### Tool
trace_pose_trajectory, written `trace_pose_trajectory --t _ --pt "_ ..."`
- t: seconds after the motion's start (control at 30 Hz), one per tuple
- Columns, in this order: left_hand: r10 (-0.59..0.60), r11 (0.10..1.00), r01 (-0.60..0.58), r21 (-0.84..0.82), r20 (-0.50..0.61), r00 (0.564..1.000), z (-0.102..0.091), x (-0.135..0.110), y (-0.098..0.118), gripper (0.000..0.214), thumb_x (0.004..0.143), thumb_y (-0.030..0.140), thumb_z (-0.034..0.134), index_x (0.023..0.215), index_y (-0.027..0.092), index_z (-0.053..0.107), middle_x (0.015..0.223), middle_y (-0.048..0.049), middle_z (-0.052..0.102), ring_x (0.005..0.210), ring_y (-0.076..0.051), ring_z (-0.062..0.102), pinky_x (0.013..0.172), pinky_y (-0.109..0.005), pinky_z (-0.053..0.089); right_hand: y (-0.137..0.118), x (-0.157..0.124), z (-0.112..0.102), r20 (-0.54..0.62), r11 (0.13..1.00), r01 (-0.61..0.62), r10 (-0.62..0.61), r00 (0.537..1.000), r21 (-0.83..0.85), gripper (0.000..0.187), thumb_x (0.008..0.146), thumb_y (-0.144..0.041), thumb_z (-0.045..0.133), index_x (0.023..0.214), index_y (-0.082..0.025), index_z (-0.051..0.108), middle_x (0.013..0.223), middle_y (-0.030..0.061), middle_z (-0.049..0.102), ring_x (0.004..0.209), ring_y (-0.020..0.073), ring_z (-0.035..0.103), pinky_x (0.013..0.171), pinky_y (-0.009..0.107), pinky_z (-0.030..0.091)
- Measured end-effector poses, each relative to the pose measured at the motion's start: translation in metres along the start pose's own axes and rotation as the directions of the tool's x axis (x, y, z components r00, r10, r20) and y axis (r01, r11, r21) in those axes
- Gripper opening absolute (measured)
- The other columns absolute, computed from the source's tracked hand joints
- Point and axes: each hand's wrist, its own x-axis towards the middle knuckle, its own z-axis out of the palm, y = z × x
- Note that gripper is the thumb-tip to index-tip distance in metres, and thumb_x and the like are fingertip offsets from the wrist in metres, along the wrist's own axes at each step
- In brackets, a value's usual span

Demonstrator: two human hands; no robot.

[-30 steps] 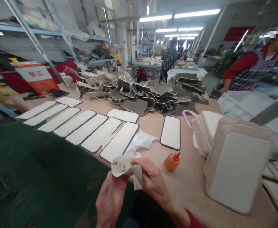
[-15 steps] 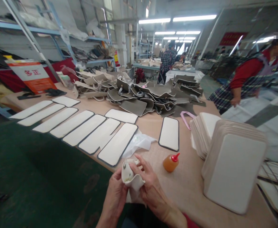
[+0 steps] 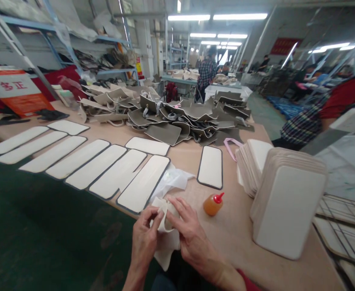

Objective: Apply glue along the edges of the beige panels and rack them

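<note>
Between my hands, at the table's near edge, is a curled cream-coloured sheet piece [image 3: 169,239], perhaps leather or fabric; its exact kind does not show. My left hand [image 3: 145,234] pinches its left edge between thumb and fingers. From the right, my right hand [image 3: 189,230] grips the folded upper part, fingers laid over it and thumb inside the curl. A pointed flap hangs below towards my lap. Just beyond my right hand stands an orange squeeze bottle [image 3: 212,205] with a red nozzle. A crumpled white plastic sheet [image 3: 176,180] lies right behind the piece.
White dark-edged panels [image 3: 95,165] lie in a row along the left edge. Stacked cream panels [image 3: 289,210] stand at the right, near a pink strap [image 3: 232,148]. Grey bag pieces [image 3: 177,121] are heaped at the back. A person in a red sleeve [image 3: 345,97] is at the right.
The cream piece has been turned and folded over between my hands, its lower flap now hanging down. My left fingers have moved up to its edge. The person at right has shifted, and my view turned slightly.
</note>
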Motion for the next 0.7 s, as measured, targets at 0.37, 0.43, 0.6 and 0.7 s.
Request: trace_pose_trajectory --t 0.37,0.43,0.6,0.7 --pt "-0.169 0.934 0.18 -0.308 0.064 0.984 0.001 0.017 -0.024 0.027 0.056 0.024 0.081 0.081 0.015 0.072 0.072 -0.0017 0.069 0.066 -0.016 0.06 0.061 -0.022 0.048 0.009 -0.007 -0.026 0.104 0.114 -0.162 0.404 0.909 0.98 0.03 0.079 -0.041 0.062 0.1 -0.022 0.071 0.132 0.0099 0.057 0.123 0.0303 0.052 0.102 0.052 0.039" --pt "-0.171 0.934 0.195 -0.298 0.107 0.98 0.009 0.015 -0.025 0.028 0.056 0.025 0.081 0.082 0.015 0.073 0.075 -0.0033 0.071 0.072 -0.018 0.063 0.065 -0.024 0.05 0.013 -0.006 -0.025 0.114 0.076 -0.163 0.437 0.892 0.984 0.032 0.077 -0.044 0.064 0.099 -0.022 0.071 0.131 0.0105 0.058 0.121 0.0304 0.053 0.1 0.051 0.041" --pt "-0.174 0.937 0.199 -0.288 0.11 0.979 0.022 0.014 -0.03 0.034 0.051 0.025 0.085 0.083 0.016 0.075 0.084 -0.005 0.073 0.092 -0.024 0.064 0.08 -0.028 0.05 0.028 -0.03 -0.031 -0.073 0.375 -0.186 0.58 0.811 0.908 0.022 0.076 -0.042 0.067 0.077 -0.02 0.07 0.111 0.0086 0.068 0.102 0.025 0.063 0.09 0.04 0.049" --pt "-0.221 0.906 0.227 -0.357 0.059 0.973 0.025 0.018 -0.041 0.035 0.046 0.022 0.087 0.079 0.02 0.075 0.078 -0.0016 0.074 0.09 -0.023 0.065 0.08 -0.028 0.051 0.054 -0.07 -0.038 -0.332 0.697 -0.317 0.627 0.705 0.643 0.027 0.079 -0.045 0.064 0.068 -0.02 0.066 0.096 0.0087 0.07 0.092 0.0241 0.065 0.087 0.039 0.051"
